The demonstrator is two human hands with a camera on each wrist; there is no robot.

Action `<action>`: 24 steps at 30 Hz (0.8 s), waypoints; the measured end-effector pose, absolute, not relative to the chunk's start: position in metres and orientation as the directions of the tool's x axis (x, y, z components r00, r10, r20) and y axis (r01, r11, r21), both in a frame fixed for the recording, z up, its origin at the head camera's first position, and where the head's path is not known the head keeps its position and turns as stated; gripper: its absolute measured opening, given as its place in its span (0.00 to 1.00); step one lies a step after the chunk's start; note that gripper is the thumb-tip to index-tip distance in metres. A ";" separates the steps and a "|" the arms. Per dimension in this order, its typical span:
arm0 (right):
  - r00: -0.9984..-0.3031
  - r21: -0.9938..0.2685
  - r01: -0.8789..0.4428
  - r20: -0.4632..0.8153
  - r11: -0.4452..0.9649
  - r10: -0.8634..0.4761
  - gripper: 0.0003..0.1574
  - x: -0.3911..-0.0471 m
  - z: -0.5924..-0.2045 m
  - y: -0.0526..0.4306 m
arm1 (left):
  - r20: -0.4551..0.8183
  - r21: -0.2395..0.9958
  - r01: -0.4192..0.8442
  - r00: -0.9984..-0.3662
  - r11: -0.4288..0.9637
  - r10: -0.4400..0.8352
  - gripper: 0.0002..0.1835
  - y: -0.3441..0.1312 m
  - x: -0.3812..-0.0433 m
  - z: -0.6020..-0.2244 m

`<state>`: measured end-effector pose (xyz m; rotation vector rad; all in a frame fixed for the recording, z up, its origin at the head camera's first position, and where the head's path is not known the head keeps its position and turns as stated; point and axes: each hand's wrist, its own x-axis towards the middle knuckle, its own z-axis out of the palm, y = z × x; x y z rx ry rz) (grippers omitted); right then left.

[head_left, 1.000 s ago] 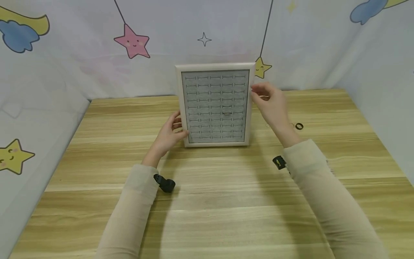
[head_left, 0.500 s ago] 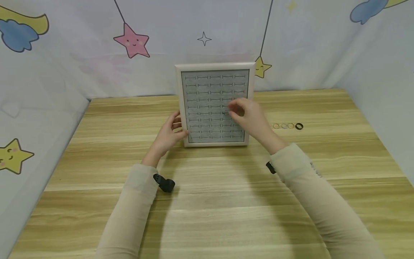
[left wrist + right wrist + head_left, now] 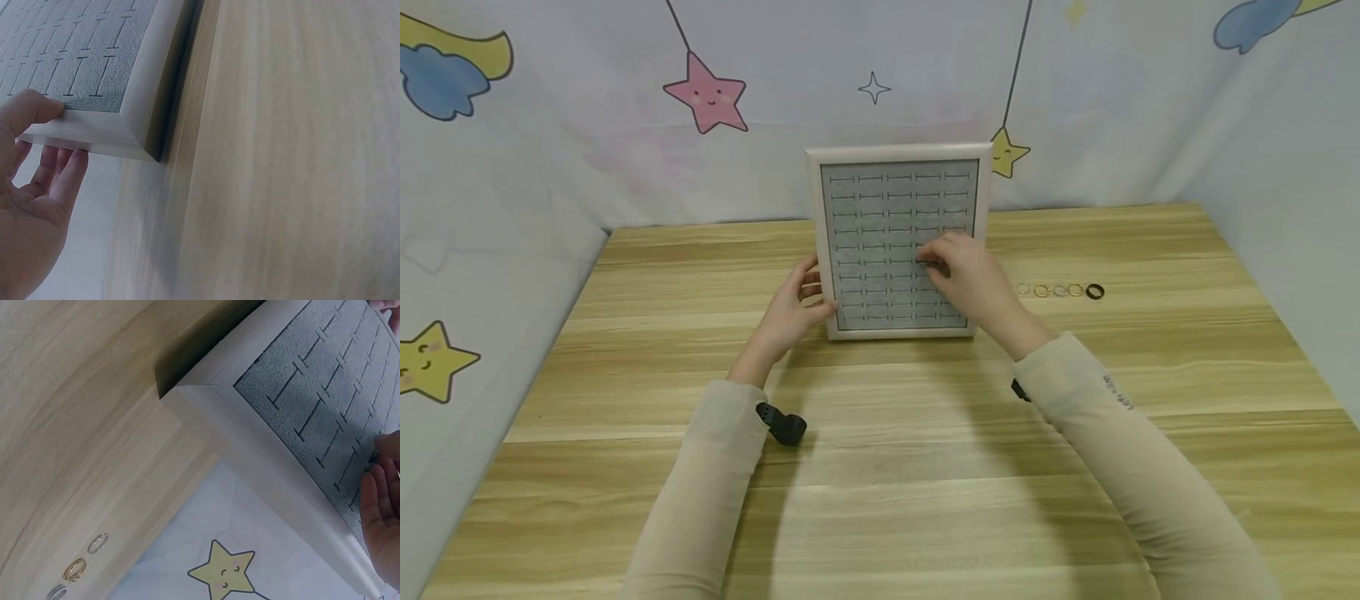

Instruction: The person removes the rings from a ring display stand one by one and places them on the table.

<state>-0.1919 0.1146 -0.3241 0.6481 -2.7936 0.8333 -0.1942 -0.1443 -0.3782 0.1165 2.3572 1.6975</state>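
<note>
A ring display board (image 3: 872, 275) with a pale wooden frame and grey, slotted padding stands upright at the back of the table. My left hand (image 3: 786, 321) grips its left edge; in the left wrist view the thumb (image 3: 37, 107) lies on the front and the fingers curl behind the frame. My right hand (image 3: 973, 275) is at the board's right-centre slots, thumb and forefinger pinching a small ring (image 3: 373, 460) seated there. The fingers mostly hide this ring.
Right of the board, several rings lie in a row on the wooden table (image 3: 880, 467), among them a gold ring (image 3: 1042, 291) and a black ring (image 3: 1095, 292). Close behind the board hangs a white cloth backdrop (image 3: 790, 100) with stars.
My right hand has moved from the board's right edge leftward and down to the ring in the slot, uncovering the row of rings. My left hand has kept its grip on the frame.
</note>
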 end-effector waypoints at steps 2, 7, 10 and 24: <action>-0.889 -0.463 -0.456 0.279 0.760 -0.363 0.12 -0.191 -0.325 0.114 | -0.139 0.944 -0.068 -0.969 0.322 0.203 0.43 -0.144 -0.194 -0.378; -0.876 -0.427 -0.472 0.323 0.771 -0.357 0.10 -0.191 -0.328 0.111 | -0.143 0.946 -0.073 -0.969 0.316 0.204 0.43 -0.144 -0.195 -0.378; -0.871 -0.417 -0.478 0.341 0.773 -0.354 0.09 -0.191 -0.329 0.111 | -0.145 0.946 -0.075 -0.968 0.315 0.205 0.43 -0.145 -0.195 -0.378; -0.888 -0.518 -0.459 0.283 0.722 -0.362 0.09 -0.196 -0.328 0.116 | -0.131 0.947 -0.061 -0.970 0.315 0.206 0.42 -0.144 -0.195 -0.379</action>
